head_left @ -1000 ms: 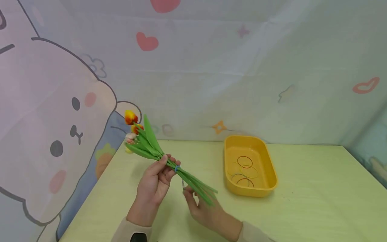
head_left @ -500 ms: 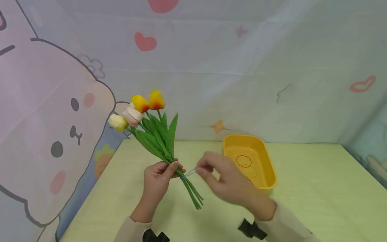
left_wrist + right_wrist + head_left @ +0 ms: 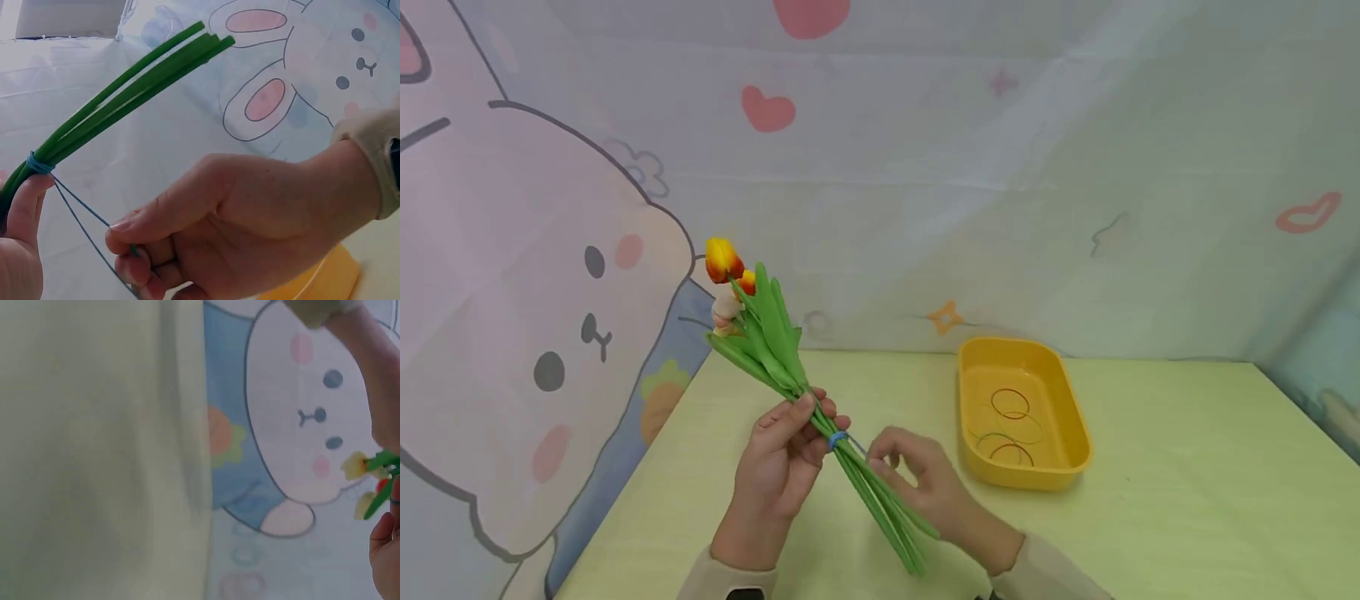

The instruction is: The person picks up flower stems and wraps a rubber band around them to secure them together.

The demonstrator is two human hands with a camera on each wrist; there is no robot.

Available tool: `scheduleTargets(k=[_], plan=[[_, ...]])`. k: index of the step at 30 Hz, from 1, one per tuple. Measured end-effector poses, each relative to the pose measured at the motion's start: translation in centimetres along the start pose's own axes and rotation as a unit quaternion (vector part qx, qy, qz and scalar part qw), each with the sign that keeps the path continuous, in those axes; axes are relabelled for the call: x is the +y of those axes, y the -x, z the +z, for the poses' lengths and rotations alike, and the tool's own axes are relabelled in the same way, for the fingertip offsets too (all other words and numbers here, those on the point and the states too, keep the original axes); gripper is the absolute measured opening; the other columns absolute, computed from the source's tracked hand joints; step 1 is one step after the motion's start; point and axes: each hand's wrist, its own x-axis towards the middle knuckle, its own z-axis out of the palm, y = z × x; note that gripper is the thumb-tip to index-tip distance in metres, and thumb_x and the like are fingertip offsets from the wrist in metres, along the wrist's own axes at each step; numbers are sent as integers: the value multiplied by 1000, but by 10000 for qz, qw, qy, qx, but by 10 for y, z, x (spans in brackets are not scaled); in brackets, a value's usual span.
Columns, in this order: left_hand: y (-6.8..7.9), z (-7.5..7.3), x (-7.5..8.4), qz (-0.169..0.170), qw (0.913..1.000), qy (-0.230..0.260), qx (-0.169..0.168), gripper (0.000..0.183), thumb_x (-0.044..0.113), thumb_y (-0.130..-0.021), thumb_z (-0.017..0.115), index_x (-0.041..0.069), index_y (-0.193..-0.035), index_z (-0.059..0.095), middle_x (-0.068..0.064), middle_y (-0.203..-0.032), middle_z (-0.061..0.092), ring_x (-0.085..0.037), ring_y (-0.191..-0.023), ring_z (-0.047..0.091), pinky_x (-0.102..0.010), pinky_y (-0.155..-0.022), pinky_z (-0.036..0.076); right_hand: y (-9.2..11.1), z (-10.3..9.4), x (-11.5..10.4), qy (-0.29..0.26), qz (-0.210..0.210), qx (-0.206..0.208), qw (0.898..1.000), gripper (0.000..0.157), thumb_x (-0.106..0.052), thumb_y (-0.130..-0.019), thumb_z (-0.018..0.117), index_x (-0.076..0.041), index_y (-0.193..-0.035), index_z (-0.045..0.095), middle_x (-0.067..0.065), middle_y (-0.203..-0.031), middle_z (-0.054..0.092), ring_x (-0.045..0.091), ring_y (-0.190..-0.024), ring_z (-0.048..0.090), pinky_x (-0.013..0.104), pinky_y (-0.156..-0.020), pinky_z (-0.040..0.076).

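Observation:
My left hand [image 3: 782, 458] grips a bunch of artificial tulips [image 3: 775, 333] by the stems, above the table. The flower heads, orange-yellow and pale pink, point up and left; the green stem ends point down and right. A blue rubber band [image 3: 837, 439] is wound around the stems just below my left fingers. Its free loop is stretched out to the right, and my right hand [image 3: 925, 483] pinches it between thumb and fingers. In the left wrist view, both strands of the rubber band [image 3: 84, 209] run taut from the stems to the right hand [image 3: 219, 219].
A yellow plastic basin [image 3: 1075, 417] stands on the light green table [image 3: 1187, 467] to the right of my hands. Inside lie several loose rubber bands [image 3: 1011, 404], red, yellow and bluish. Behind the table hangs a cloth backdrop [image 3: 925, 208] with a cartoon rabbit.
The bunch tipped upright and then leaned back left. My right hand pulled the rubber band out to the right, then came back closer to the stems, still holding the loop.

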Motion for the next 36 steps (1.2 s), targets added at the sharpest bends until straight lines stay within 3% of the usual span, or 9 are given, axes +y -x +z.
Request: scheduleTargets(k=[3, 7, 9, 13, 15, 17, 22, 28, 36], plan=[[-2, -2, -2, 189, 9980, -222, 554, 27, 6, -103, 42, 3, -96, 68, -3, -87, 70, -15, -85, 72, -19, -77, 58, 11, 31, -11, -1052, 1384, 381, 9840, 12, -8, -98, 55, 3, -94, 58, 7, -83, 61, 8, -77, 53, 21, -69, 48], [-8, -7, -7, 545, 9909, -688, 1020, 26, 3, -100, 49, 3, -90, 72, -4, -84, 71, -16, -82, 73, -20, -72, 58, 17, 61, -31, -2495, 2891, 1082, 9179, 32, -13, -100, 53, 17, -111, 52, -3, -99, 66, 5, -94, 60, 19, -85, 49], [-10, -11, -11, 904, 9840, -1180, 985, 26, -1, -99, 50, 3, -88, 74, -5, -84, 71, -18, -81, 73, -22, -72, 59, 16, 68, -41, -3119, 3227, 1349, 8834, 37, -12, -99, 54, 18, -121, 50, -2, -106, 68, 8, -100, 63, 21, -88, 52], [-12, -19, -15, 1746, 9516, -2428, 702, 22, -9, -94, 53, -3, -89, 73, -6, -84, 71, -19, -80, 73, -26, -70, 60, 7, 61, -58, -3709, 3539, 1486, 8456, 36, -8, -99, 54, 14, -127, 51, 5, -114, 66, 13, -107, 63, 28, -93, 53], [-12, -20, -15, 1974, 9336, -2920, 637, 17, -9, -93, 56, -6, -90, 72, -5, -84, 72, -18, -79, 73, -27, -68, 60, 0, 47, -64, -3373, 3508, 1257, 8645, 30, -6, -98, 53, 12, -122, 53, 9, -113, 64, 13, -105, 62, 29, -90, 55], [-12, -21, -15, 2054, 9207, -3271, 553, 13, -9, -92, 58, -11, -89, 70, -3, -83, 72, -16, -78, 73, -27, -67, 61, -8, 29, -68, -2597, 3245, 879, 9053, 23, -3, -97, 52, 13, -113, 54, 16, -108, 63, 12, -101, 61, 27, -85, 56], [-12, -21, -15, 1852, 9142, -3605, 2, 16, -8, -91, 58, -24, -88, 61, 2, -83, 72, -13, -75, 72, -29, -67, 61, -25, -13, -66, -1146, 2495, -24, 9616, 12, -1, -95, 53, 11, -96, 56, 18, -92, 60, 11, -82, 58, 21, -75, 53], [-8, -19, -15, 973, 9410, -3201, -510, 18, -2, -95, 57, -17, -88, 64, 3, -84, 70, -12, -74, 72, -33, -68, 62, -35, -44, -57, -188, 1891, -642, 9797, 12, -3, -96, 56, -2, -86, 62, 1, -75, 53, 13, -71, 50, 24, -64, 46], [-4, -11, -10, 114, 9871, -1359, -844, 28, 1, -101, 44, 7, -101, 71, 2, -86, 70, -9, -76, 71, -20, -66, 59, -20, -61, -47, 377, 779, -829, 9928, 19, 1, -94, 59, -14, -83, 61, -2, -69, 51, 10, -58, 42, 23, -50, 37]])
